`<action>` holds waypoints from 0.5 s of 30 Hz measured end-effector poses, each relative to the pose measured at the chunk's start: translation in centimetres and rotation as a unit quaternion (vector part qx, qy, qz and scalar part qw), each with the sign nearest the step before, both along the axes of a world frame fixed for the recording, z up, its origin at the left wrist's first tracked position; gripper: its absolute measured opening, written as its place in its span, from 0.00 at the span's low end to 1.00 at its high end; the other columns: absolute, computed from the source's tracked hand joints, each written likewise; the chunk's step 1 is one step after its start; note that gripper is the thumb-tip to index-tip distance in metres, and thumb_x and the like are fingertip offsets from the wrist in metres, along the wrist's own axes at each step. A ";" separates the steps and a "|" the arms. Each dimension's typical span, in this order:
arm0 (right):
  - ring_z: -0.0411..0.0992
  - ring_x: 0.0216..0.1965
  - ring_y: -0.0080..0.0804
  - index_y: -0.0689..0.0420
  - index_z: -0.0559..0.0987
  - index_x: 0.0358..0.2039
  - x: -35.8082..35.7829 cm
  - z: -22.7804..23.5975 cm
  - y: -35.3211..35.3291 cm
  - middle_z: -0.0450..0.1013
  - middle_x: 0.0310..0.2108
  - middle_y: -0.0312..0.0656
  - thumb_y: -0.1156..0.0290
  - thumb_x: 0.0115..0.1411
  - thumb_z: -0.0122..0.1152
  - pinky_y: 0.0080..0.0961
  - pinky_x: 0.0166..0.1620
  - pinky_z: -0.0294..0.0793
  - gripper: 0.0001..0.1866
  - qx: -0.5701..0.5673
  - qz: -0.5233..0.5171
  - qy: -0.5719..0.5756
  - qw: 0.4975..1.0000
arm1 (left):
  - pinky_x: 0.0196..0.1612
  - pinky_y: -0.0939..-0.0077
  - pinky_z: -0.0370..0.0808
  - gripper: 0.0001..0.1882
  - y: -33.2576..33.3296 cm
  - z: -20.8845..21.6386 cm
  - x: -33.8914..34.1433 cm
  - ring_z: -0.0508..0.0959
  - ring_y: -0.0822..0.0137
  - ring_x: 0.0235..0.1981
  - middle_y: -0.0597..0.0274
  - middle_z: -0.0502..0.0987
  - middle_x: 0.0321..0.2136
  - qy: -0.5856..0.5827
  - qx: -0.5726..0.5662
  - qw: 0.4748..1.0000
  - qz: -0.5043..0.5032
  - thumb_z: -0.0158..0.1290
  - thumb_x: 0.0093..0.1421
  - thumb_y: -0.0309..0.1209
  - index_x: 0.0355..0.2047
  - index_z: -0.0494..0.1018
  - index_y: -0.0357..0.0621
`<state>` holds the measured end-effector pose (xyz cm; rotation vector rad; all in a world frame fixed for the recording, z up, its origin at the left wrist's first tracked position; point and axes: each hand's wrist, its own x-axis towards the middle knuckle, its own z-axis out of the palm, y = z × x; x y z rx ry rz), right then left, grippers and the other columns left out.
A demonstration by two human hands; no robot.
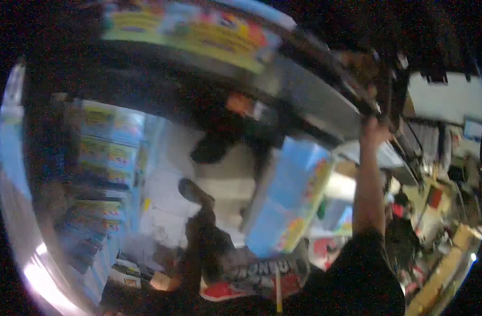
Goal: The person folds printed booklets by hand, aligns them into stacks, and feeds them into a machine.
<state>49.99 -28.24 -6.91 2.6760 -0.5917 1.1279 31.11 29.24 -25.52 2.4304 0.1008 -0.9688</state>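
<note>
My right arm reaches up and forward, bare below a dark sleeve. At its end my right hand (375,130) is closed around a dark rail (368,108) at the edge of a long grey panel (317,87). Blur hides the separate fingers. Left of the forearm, a stack of pale blue packs (288,195) with colourful printed sides stands tilted in the view. I cannot make out my left hand anywhere. A small tan patch (164,282) at the lower left is too smeared to name.
More blue and yellow packs (112,131) are stacked at the left. A dark-clothed person (246,118) seems to be beyond the packs, partly in shadow. Colourful packs (193,31) line the top. A white board (446,97) and clutter (435,195) fill the right side.
</note>
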 end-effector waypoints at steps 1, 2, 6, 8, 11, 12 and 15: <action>0.69 0.44 0.51 0.62 0.73 0.45 -1.4 -0.3 -0.8 0.72 0.43 0.53 0.57 0.52 0.53 0.42 0.51 0.63 0.25 0.098 0.005 0.018 0.995 | 0.39 0.63 0.69 0.12 -0.4 0.2 -0.4 0.73 0.54 0.35 0.52 0.72 0.34 -0.004 -0.010 1.000 0.018 0.49 0.58 0.34 0.37 0.70 0.39; 0.70 0.45 0.49 0.65 0.72 0.47 -2.5 -0.7 -1.7 0.72 0.44 0.53 0.60 0.51 0.57 0.39 0.51 0.65 0.26 0.189 0.001 0.029 0.982 | 0.39 0.63 0.69 0.12 -0.7 0.3 -0.7 0.72 0.54 0.36 0.52 0.72 0.34 -0.006 -0.021 0.999 0.040 0.49 0.58 0.34 0.37 0.70 0.39; 0.66 0.48 0.50 0.64 0.71 0.48 -3.1 1.0 -2.8 0.68 0.47 0.53 0.59 0.54 0.54 0.41 0.52 0.62 0.26 0.160 0.004 0.008 0.987 | 0.41 0.64 0.69 0.12 -1.6 2.1 -2.1 0.72 0.55 0.37 0.52 0.72 0.35 0.000 -0.066 0.990 0.122 0.49 0.58 0.33 0.38 0.69 0.38; 0.64 0.50 0.50 0.64 0.70 0.49 -2.4 0.8 -2.2 0.67 0.49 0.53 0.58 0.56 0.53 0.42 0.53 0.61 0.26 0.138 0.017 -0.004 0.990 | 0.41 0.64 0.69 0.12 -1.4 2.3 -2.4 0.72 0.55 0.37 0.51 0.71 0.35 -0.001 -0.071 0.984 0.161 0.49 0.58 0.32 0.39 0.69 0.38; 0.61 0.52 0.50 0.64 0.69 0.50 -1.9 2.5 -2.0 0.65 0.51 0.54 0.57 0.58 0.51 0.44 0.53 0.59 0.26 0.104 0.030 -0.015 0.994 | 0.42 0.64 0.68 0.13 -2.3 1.9 -2.4 0.72 0.56 0.38 0.51 0.71 0.36 -0.008 -0.090 0.975 0.202 0.49 0.58 0.31 0.40 0.68 0.37; 0.59 0.53 0.50 0.64 0.69 0.50 -1.9 2.5 -1.7 0.64 0.52 0.54 0.56 0.59 0.50 0.44 0.54 0.58 0.26 0.101 0.036 -0.018 0.994 | 0.42 0.65 0.68 0.13 -2.5 1.7 -2.5 0.72 0.56 0.38 0.51 0.71 0.36 -0.008 -0.093 0.972 0.214 0.49 0.58 0.31 0.40 0.68 0.37; 0.56 0.55 0.51 0.63 0.68 0.51 -1.5 2.1 -0.8 0.61 0.54 0.54 0.55 0.61 0.48 0.46 0.55 0.56 0.26 0.124 0.055 -0.035 0.990 | 0.43 0.65 0.68 0.13 -3.1 1.6 -2.5 0.71 0.56 0.39 0.51 0.71 0.37 -0.002 -0.101 0.961 0.258 0.49 0.58 0.30 0.41 0.68 0.36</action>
